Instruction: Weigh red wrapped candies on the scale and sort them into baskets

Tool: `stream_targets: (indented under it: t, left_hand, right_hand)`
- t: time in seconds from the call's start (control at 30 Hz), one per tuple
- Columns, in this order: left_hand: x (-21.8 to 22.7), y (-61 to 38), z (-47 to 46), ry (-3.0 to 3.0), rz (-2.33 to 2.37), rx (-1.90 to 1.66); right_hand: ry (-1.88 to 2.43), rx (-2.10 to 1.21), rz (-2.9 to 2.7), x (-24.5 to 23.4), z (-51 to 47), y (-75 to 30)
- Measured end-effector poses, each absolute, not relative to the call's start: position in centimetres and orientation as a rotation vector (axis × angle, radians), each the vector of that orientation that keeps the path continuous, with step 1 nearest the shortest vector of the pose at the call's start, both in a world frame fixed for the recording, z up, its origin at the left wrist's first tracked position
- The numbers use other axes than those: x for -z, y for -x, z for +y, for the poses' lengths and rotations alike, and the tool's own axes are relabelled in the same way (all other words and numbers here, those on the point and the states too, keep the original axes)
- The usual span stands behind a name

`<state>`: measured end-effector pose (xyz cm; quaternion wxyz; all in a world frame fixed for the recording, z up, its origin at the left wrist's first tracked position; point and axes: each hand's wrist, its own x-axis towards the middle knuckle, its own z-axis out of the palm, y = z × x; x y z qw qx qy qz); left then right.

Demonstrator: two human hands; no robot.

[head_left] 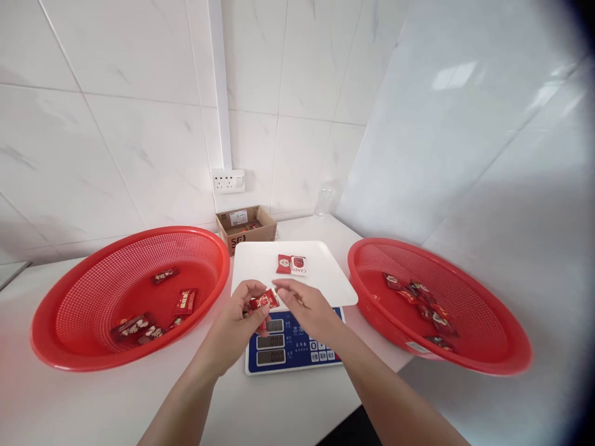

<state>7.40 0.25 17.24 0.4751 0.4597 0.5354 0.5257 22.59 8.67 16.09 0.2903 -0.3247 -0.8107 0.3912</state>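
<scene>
Above the front of the scale, my left hand (244, 316) is closed around a red candy packet (266, 300); more red wrapper shows below it, partly hidden by the fingers. Close to the packet's right end is my right hand (304, 306), its thumb and fingers apart; whether it touches the wrapper I cannot tell. On the white weighing pan (325, 279) just beyond lie a red wrapped candy (284, 264) and a white-and-red candy (298, 266) side by side. The scale's blue panel (297, 362), with displays and keys, is partly covered by my hands.
A large red plastic basket (69, 297) with several candy packets stands at left. Another red basket (502, 325) with several packets is at right, reaching past the table edge. Behind the scale sits an open cardboard box (253, 234) near a wall socket (227, 181).
</scene>
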Motion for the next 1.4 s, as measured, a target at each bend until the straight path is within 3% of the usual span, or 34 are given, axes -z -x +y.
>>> stream_targets:
  t: [0.1, 0.3, 0.57, 0.8, 0.93, 1.23, 1.4]
  left_hand:
    - [-17.1, -8.2, 0.3, -1.169, 1.367, -1.205]
    - [-16.8, -8.7, 0.1, -1.167, 1.349, -1.116]
    - [-17.1, -7.3, 0.2, -1.204, 1.507, -1.28]
    - [-17.7, -6.7, -0.1, -1.04, 1.366, -1.312]
    - [-17.5, -6.2, -0.1, -0.842, 1.222, -1.391]
    - [-17.0, -6.4, 0.4, -0.799, 1.068, -1.429]
    - [-17.2, -6.7, -0.2, -0.921, 1.049, -1.26]
  right_hand:
    - [0.747, -1.424, -1.99, -16.1, 6.7, -22.8]
    - [0.875, -1.45, -1.801, -15.3, 7.1, -23.3]
    - [1.362, -0.627, -2.181, -15.8, 11.7, -25.7]
    - [1.34, -0.458, -2.206, -14.7, 12.5, -25.4]
    - [1.111, -0.511, -2.294, -14.1, 11.5, -25.5]
    - [1.133, -0.544, -2.298, -14.5, 10.7, -25.6]
    - [0.947, -1.113, -2.151, -16.6, 8.3, -24.9]
